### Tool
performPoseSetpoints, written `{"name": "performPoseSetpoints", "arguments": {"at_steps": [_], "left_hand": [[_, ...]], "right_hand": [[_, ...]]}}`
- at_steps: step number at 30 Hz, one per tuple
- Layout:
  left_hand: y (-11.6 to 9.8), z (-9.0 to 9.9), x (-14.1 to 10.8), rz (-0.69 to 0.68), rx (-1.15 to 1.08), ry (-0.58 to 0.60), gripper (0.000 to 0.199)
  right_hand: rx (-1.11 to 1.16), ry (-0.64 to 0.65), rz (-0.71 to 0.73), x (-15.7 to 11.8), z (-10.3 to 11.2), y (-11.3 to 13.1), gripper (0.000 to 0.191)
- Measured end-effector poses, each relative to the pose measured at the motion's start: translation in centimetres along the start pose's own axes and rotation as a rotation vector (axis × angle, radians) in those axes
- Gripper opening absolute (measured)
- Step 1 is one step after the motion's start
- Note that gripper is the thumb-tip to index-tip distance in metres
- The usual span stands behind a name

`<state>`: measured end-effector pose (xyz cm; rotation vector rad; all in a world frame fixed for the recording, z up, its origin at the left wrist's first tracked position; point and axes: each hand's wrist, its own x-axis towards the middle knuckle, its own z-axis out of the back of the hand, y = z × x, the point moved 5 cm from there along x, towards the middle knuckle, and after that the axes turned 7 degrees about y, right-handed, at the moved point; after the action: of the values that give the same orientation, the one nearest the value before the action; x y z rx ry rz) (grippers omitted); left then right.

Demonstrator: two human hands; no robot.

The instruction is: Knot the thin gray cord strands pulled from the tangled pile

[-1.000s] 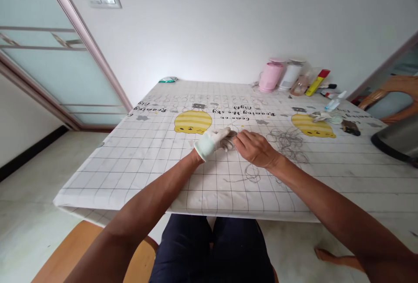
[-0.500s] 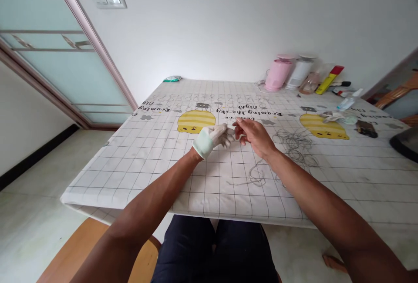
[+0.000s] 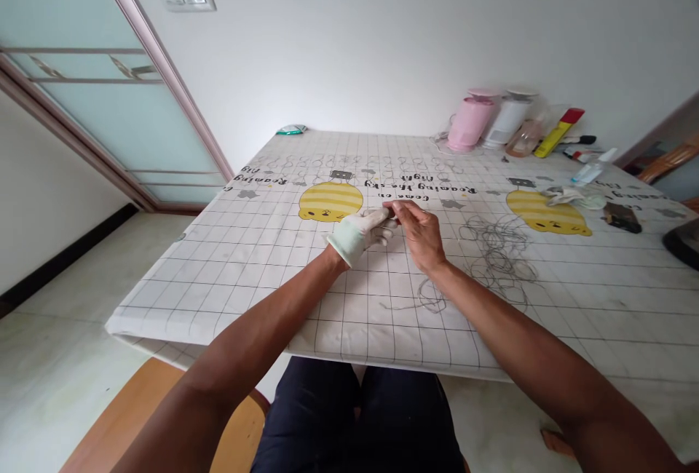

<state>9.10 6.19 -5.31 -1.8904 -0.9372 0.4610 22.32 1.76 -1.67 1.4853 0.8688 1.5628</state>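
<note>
Thin grey strands (image 3: 499,258), loosely tangled, lying on gridded tablecloth (image 3: 360,316)

1. Fingers (image 3: 407,209): over table (image 3: 218,291).
2. Wire tangle (image 3: 496,258): on table, right of fingers, past right wrist.
3. Small wire coil (image 3: 431,297): before fingers, slightly right.
4. Row of wire loops (image 3: 389,165): behind fingers.
5. Packet (image 3: 292,129): far behind, left, at table's back edge.
6. Two canisters (image 3: 470,124): behind, right, by wall (image 3: 349,36).
7. Loose glove (image 3: 576,198): well right of fingers.

cloth-covered table (image 3: 218,284) | tangled grey strands (image 3: 496,255) (loosely looped) | green packet (image 3: 291,130), far edge | pink cylinder (image 3: 470,125) | glove (image 3: 585,199)
</note>
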Motion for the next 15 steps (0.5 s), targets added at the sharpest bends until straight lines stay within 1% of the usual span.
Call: {"name": "performPoseSetpoints", "arguments": {"at_steps": [3, 7, 11, 15], "left_hand": [[-0.1, 0.0, -0.1, -0.026, -0.033, -0.041, 0.04], [-0.7, -0.1, -0.5, -0.046, -0.043, -0.095, 0.032], [-1.4, -0.3, -0.9, -0.055, -0.017, -0.152, 0.024], [-1.8, -0.3, -1.3, -0.056, -0.02, -0.181, 0.024]], "right_hand": [[-0.046, 0.021, 0.024, -0.4, -0.5, 0.3, 0.036], [0.029, 0.045, 0.023, -0.2, -0.4, 0.1, 0.037], [0.116, 0.072, 0.008, -0.1, 0.4, 0.0, 0.034], [0.163, 0.073, -0.021, -0.3, 1.5, 0.4, 0.031]]}}
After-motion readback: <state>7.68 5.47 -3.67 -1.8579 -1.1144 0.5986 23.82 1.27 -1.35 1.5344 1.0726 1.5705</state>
